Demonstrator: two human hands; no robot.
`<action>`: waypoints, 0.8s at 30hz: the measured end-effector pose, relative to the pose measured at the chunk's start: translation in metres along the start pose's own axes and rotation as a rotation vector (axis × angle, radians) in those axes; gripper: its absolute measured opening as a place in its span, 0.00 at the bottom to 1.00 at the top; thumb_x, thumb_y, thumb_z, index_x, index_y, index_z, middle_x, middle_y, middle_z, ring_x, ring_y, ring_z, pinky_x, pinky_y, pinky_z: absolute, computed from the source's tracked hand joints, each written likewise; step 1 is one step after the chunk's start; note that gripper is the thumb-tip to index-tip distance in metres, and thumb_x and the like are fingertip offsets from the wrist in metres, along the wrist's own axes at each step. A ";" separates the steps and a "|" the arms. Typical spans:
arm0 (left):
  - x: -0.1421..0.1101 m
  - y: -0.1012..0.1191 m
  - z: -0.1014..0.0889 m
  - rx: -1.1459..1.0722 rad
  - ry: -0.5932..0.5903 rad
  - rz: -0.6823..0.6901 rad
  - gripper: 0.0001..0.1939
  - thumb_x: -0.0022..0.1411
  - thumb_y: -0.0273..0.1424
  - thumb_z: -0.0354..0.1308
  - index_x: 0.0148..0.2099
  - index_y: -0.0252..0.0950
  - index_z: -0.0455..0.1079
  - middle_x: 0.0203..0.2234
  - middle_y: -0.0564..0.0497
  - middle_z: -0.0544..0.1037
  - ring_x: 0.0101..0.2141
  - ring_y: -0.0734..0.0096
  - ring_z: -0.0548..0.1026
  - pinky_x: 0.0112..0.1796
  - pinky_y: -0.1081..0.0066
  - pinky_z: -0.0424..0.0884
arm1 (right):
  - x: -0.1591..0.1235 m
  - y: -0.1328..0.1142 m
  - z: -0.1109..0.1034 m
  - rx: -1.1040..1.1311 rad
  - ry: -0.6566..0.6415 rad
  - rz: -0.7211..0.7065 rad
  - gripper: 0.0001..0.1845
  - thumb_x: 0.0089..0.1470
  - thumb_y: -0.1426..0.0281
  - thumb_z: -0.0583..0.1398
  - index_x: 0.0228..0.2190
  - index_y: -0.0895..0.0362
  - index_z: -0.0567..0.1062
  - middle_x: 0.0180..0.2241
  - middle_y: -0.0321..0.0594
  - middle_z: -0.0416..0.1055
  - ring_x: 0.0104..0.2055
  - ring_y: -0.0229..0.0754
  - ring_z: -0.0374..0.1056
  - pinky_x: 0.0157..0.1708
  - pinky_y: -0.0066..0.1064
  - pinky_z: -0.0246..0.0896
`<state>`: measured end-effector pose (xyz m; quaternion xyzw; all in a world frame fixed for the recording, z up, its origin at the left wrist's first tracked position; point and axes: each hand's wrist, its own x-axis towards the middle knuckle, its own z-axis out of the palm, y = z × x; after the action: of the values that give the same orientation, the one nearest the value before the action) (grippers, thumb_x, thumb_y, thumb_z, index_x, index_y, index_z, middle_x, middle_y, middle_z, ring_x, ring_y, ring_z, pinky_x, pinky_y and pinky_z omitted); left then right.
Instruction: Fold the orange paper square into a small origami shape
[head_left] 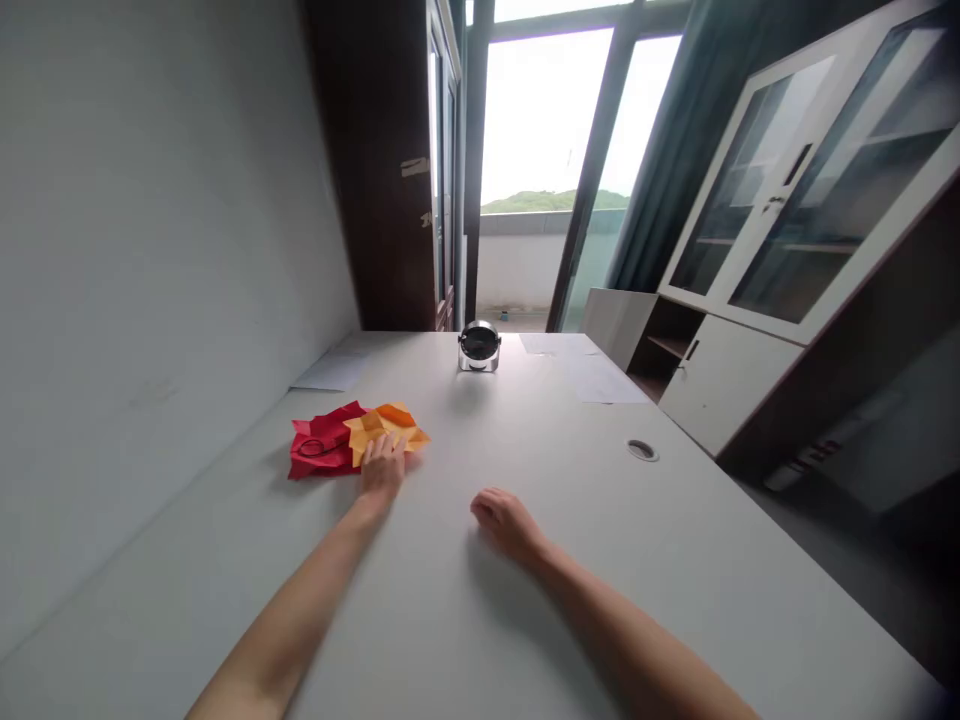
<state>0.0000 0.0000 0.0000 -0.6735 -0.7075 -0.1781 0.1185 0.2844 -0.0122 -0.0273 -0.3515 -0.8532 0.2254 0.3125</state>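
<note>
My left hand rests with its fingers stretched out on the lower edge of a creased yellow-orange sheet of paper. That sheet overlaps a crumpled red sheet of paper, on which a thin dark loop shows. Over the white table, to the right of the papers, my right hand is curled into a loose fist. Nothing is visible in it, and it touches neither sheet.
A round black device on a metal stand stands toward the far edge. White papers lie at the far left and far right. A round cable hole is at right. A wall borders the table's left.
</note>
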 end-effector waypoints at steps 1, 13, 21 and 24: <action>0.000 0.011 0.002 -0.023 -0.001 0.047 0.21 0.69 0.28 0.44 0.60 0.39 0.68 0.60 0.42 0.68 0.61 0.52 0.62 0.61 0.52 0.53 | 0.001 0.001 -0.001 0.014 0.043 -0.001 0.11 0.59 0.75 0.55 0.27 0.56 0.74 0.27 0.37 0.71 0.30 0.38 0.64 0.34 0.27 0.56; -0.036 0.090 0.020 -0.422 -0.203 0.566 0.20 0.68 0.36 0.51 0.60 0.42 0.67 0.60 0.45 0.68 0.60 0.58 0.65 0.60 0.56 0.62 | 0.015 0.014 -0.031 -0.061 0.362 -0.059 0.10 0.64 0.70 0.53 0.35 0.54 0.74 0.37 0.43 0.73 0.43 0.44 0.67 0.45 0.36 0.63; -0.021 0.072 0.019 -0.514 -0.230 0.445 0.17 0.65 0.33 0.55 0.55 0.43 0.72 0.52 0.46 0.75 0.53 0.59 0.71 0.54 0.58 0.68 | 0.044 0.033 -0.028 -0.201 0.072 -0.112 0.08 0.58 0.73 0.59 0.38 0.51 0.78 0.43 0.40 0.76 0.46 0.44 0.69 0.49 0.37 0.64; -0.016 0.056 0.021 -0.438 -0.279 0.397 0.29 0.60 0.41 0.61 0.62 0.41 0.67 0.61 0.42 0.66 0.61 0.51 0.63 0.60 0.51 0.60 | 0.040 0.041 -0.023 -0.130 0.036 -0.129 0.11 0.57 0.74 0.59 0.40 0.51 0.78 0.43 0.40 0.76 0.46 0.43 0.70 0.50 0.36 0.64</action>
<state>0.0579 -0.0039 -0.0203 -0.8258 -0.5167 -0.2054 -0.0947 0.2968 0.0472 -0.0209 -0.3195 -0.8810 0.1427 0.3184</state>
